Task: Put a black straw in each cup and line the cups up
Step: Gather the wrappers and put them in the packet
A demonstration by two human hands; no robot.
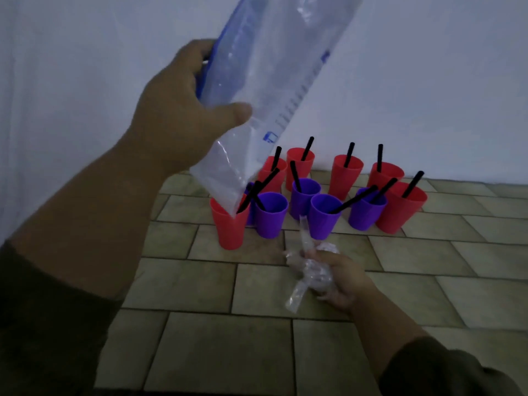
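Left hand [183, 110] pinches an empty-looking bag [257, 90] up out of the way, right hand [340, 277] is closed on crumpled wrappers [310, 274]. Cups [323, 215] clustered by the wall, straws [354, 200] seemingly in every one; lining up is probably what's left.

The left hand [183, 115] is being held up high, well above the surface, with the forearm angled up from the lower left corner. Its thumb is being pressed forward and the fingers are being curled round behind, so a clamped grip is being kept up there. The right hand [337, 278] is being kept way lower, close to the surface, arm reaching in from the bottom right. Its fingers are being bunched into a loose fist, knuckles turned up. Both forearms are being shown bare, with dark sleeves pushed up.
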